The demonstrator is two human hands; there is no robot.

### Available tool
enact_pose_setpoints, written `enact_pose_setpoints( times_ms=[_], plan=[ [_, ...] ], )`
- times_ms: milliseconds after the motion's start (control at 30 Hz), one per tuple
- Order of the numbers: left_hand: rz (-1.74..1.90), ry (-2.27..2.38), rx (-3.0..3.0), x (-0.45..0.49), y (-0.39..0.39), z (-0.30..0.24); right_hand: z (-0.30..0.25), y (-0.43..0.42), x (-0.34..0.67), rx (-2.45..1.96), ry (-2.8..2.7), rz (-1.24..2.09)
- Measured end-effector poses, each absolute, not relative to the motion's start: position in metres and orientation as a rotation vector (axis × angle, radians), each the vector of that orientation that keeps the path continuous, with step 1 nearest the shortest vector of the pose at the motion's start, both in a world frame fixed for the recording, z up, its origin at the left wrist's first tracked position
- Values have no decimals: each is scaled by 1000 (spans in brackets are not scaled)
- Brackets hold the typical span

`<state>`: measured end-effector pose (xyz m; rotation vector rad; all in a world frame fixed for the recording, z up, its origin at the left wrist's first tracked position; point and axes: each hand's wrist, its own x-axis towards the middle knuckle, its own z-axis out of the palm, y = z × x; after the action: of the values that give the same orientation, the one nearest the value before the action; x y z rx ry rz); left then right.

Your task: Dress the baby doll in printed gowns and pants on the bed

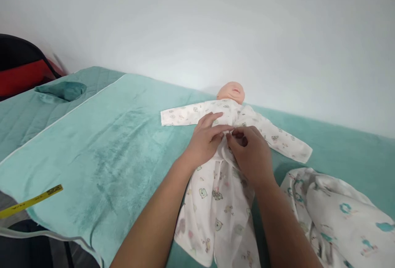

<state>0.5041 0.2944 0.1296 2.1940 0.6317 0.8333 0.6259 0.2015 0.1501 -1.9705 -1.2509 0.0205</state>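
A baby doll (231,91) lies face up in a white long-sleeved outfit (203,202) printed with small animals, its arms spread wide. Both of my hands rest at the front of its chest. My left hand (205,142) lies on the cloth with its fingers apart, the index finger reaching to the right fingertips. Thumb and fingers of my right hand (251,148) are pinched together at the front of the outfit. Whatever small part they grip is hidden by the fingers. Below my hands, the legs of the outfit spread toward me.
A bunched white printed cloth (342,214) lies to the right. The doll is on a teal plush cover (123,136) against a white wall (185,33). At the left are a quilted pad with a hole (61,91), a red and black object (24,74) and a yellow strip (31,202).
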Motion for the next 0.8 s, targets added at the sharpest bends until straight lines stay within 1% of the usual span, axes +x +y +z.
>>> enact_pose_setpoints(
  times_ms=[167, 333, 400, 800],
  plan=[
    [824, 626, 2201, 504, 294, 132, 150, 203, 629, -1903, -1160, 107],
    [840, 639, 2188, 504, 293, 132, 147, 197, 641, -1730, -979, 409],
    [839, 640, 2194, 504, 293, 131, 145, 196, 646, -1688, -921, 479],
    [757, 665, 2247, 509, 292, 139, 144, 201, 642, -1738, -982, 296]
  ],
)
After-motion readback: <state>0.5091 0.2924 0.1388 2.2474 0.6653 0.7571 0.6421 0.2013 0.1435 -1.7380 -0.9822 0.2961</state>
